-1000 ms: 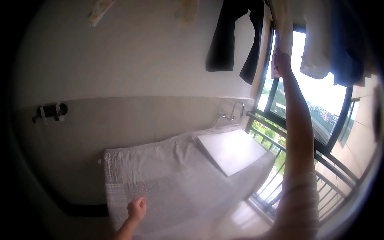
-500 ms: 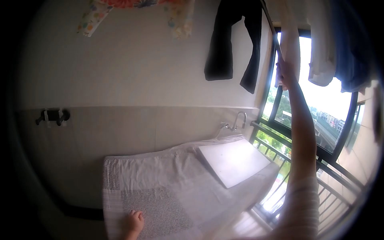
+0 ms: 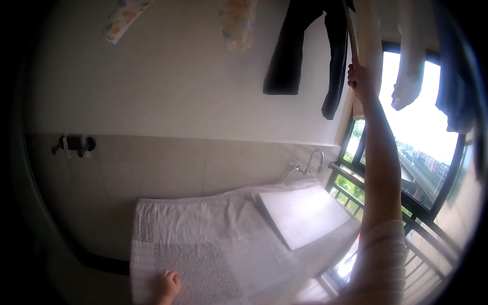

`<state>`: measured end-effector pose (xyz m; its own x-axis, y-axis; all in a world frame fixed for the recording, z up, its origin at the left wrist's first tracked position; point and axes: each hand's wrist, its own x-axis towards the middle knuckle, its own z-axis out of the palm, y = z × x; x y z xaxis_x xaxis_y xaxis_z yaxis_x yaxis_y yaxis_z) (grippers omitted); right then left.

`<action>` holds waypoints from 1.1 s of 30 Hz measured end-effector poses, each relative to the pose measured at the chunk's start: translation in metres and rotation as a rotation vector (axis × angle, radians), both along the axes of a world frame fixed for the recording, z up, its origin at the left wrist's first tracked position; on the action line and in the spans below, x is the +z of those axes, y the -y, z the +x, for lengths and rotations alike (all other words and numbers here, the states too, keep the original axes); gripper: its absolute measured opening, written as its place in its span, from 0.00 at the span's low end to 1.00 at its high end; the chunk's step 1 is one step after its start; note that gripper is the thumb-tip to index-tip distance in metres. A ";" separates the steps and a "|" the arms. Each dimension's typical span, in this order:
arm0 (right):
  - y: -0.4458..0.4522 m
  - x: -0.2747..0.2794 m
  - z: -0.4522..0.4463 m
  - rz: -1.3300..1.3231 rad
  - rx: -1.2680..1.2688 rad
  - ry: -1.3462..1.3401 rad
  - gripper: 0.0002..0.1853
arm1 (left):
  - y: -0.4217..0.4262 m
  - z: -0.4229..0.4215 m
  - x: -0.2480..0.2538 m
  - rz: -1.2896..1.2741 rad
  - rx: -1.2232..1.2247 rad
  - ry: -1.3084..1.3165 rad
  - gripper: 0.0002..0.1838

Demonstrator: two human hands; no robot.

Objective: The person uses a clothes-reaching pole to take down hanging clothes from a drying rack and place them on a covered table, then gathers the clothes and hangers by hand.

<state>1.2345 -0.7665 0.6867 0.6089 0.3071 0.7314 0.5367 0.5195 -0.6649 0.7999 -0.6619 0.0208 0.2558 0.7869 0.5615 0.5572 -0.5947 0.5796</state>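
My right hand (image 3: 361, 81) is raised high with the fingers wrapped round a thin pole (image 3: 353, 38) that runs up past the top of the view. Right beside the pole hang black trousers (image 3: 287, 58), and pale hanging clothes (image 3: 369, 30) are just behind it. Low in the view, my left hand (image 3: 170, 284) is curled into a loose fist with nothing showing in it. It is over the patterned grey-white cloth (image 3: 188, 223); whether it touches the cloth I cannot tell.
A white board (image 3: 307, 213) lies on the cloth near a metal tap (image 3: 316, 161). A window (image 3: 422, 132) and dark railing (image 3: 345, 195) stand at the right. White clothing (image 3: 408, 66), dark blue clothing (image 3: 455, 86) and a floral garment (image 3: 124, 20) hang above. Black wall hooks (image 3: 76, 145) are at the left.
The view has shifted slightly. The trousers' legs hang closer together, and the pole in my right hand stands more upright. My left hand stays curled in about the same place.
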 end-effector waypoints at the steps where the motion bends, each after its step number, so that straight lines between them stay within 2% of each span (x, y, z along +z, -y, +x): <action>1: 0.000 0.000 -0.007 0.024 -0.030 -0.001 0.17 | 0.000 0.000 0.001 -0.002 0.005 -0.002 0.02; 4: -0.010 0.020 0.012 -0.004 0.145 0.031 0.17 | 0.001 -0.001 0.006 -0.005 0.017 -0.012 0.02; 8: -0.019 0.015 0.009 0.036 0.197 0.025 0.17 | 0.002 0.000 0.010 -0.007 0.030 -0.029 0.02; 11: -0.026 -0.045 0.002 0.074 0.207 0.008 0.15 | -0.002 -0.002 -0.004 -0.014 0.020 -0.056 0.03; 12: -0.029 -0.076 0.003 0.090 0.147 0.118 0.13 | -0.006 -0.004 -0.010 -0.014 0.011 -0.066 0.03; 13: -0.027 -0.108 -0.007 0.036 -0.113 0.194 0.12 | -0.008 -0.006 -0.012 -0.029 0.000 -0.056 0.03; 14: -0.027 -0.131 -0.006 -0.037 -0.076 0.121 0.12 | -0.009 -0.005 -0.014 -0.046 -0.013 -0.044 0.03; 15: -0.027 -0.147 -0.009 -0.061 0.107 -0.030 0.13 | -0.009 -0.006 -0.016 -0.063 -0.029 -0.036 0.04; 18: -0.005 -0.139 -0.012 -0.131 0.206 -0.105 0.17 | -0.015 -0.007 -0.022 -0.101 -0.051 -0.062 0.05; 21: 0.027 -0.146 -0.059 -0.141 0.127 -0.092 0.16 | -0.024 -0.005 -0.034 -0.050 -0.151 0.068 0.08; 22: 0.035 -0.160 -0.068 -0.167 0.060 -0.072 0.12 | -0.025 -0.008 -0.027 -0.169 -0.189 0.097 0.13; 23: 0.044 -0.179 -0.078 -0.191 -0.003 -0.046 0.09 | -0.030 -0.010 -0.013 -0.285 -0.222 0.129 0.20; 25: 0.065 -0.215 -0.100 -0.200 -0.060 -0.052 0.08 | -0.039 -0.021 0.046 -0.433 -0.375 0.058 0.37; 27: 0.081 -0.249 -0.130 -0.198 -0.054 -0.126 0.07 | -0.078 -0.015 0.052 -0.336 -0.521 0.349 0.47; 29: 0.108 -0.284 -0.167 -0.157 0.028 -0.248 0.05 | -0.086 -0.011 0.133 -0.246 -0.654 0.276 0.54; 31: 0.137 -0.314 -0.212 -0.189 -0.102 -0.324 0.09 | -0.078 0.007 0.211 -0.191 -0.823 0.345 0.56; 33: 0.170 -0.353 -0.247 -0.228 -0.228 -0.332 0.08 | -0.045 0.023 0.293 -0.205 -0.918 0.343 0.60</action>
